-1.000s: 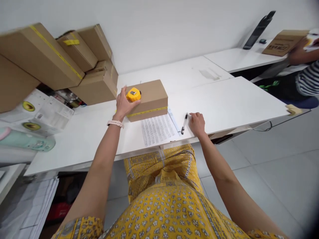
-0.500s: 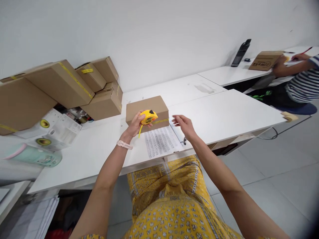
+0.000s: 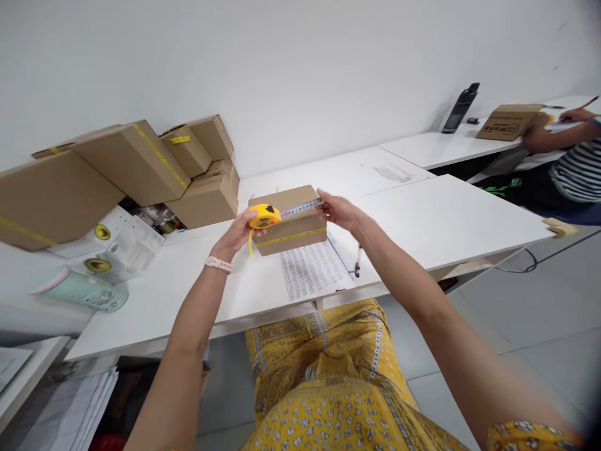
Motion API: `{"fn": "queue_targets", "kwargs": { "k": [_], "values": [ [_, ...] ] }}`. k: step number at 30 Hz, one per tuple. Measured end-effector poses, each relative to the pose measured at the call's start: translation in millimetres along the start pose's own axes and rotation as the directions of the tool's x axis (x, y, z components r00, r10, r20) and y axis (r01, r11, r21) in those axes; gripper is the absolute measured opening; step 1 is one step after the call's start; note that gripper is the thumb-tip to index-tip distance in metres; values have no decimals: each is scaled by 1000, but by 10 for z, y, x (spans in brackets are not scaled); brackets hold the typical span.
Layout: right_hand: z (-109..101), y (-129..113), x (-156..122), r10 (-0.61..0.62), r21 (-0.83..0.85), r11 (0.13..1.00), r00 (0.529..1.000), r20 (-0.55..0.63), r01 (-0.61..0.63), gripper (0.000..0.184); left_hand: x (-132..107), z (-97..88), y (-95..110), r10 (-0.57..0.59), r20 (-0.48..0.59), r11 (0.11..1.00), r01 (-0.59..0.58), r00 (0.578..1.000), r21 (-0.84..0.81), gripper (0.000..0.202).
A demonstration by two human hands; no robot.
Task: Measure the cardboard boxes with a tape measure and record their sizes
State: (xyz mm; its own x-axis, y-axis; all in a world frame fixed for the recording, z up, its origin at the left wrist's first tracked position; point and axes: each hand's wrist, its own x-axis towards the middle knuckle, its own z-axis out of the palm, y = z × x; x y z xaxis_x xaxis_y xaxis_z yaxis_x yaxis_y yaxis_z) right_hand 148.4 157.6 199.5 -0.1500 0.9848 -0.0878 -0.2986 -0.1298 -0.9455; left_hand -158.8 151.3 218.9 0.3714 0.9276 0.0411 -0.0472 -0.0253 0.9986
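so, at the far left, a pile of brown cartons (image 3: 136,164) with yellow tape leaned over the white table (image 3: 197,275). in front of them lay a mint tumbler (image 3: 87,290) with a pink rim, and just beside it a white box (image 3: 136,237) printed with avocado halves. next came the left hand (image 3: 238,233), a pale pink band (image 3: 218,264) round its wrist, its fingers clamped on a yellow tape measure (image 3: 263,217) held at the left end of a closed carton (image 3: 295,226). a yellow strap (image 3: 250,243) hung from the case. the metal blade (image 3: 302,207) ran out rightward over the carton (whether it touched the cardboard, i couldn't tell). below the carton lay a printed sheet (image 3: 312,270), close to the table's front edge. the right hand (image 3: 340,212) had its fingertips pinched together on the blade's end, near the carton's right end. a pen (image 3: 357,266) lay beneath that forearm, just right of the sheet. further right stood a black bottle (image 3: 460,109), then a small brown box (image 3: 509,123) with dark print, and a co-worker in a striped top (image 3: 580,168) held a red pen (image 3: 586,104).
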Motion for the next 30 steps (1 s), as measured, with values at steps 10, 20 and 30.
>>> {"fn": "queue_targets", "kwargs": {
  "k": [10,20,30],
  "values": [
    [-328,10,577,-27,-225,973,936,-351,-56,27,109,-1285,96,-185,-335,982,184,924,-35,30],
    [-248,371,943,-95,-389,914,876,-473,-111,31,313,-1449,-58,-223,-273,974,227,936,-15,28],
    [-246,429,1002,-72,-502,845,890,-450,-185,40,457,-1377,-220,-236,-144,971,239,961,2,37]
  ]
}}
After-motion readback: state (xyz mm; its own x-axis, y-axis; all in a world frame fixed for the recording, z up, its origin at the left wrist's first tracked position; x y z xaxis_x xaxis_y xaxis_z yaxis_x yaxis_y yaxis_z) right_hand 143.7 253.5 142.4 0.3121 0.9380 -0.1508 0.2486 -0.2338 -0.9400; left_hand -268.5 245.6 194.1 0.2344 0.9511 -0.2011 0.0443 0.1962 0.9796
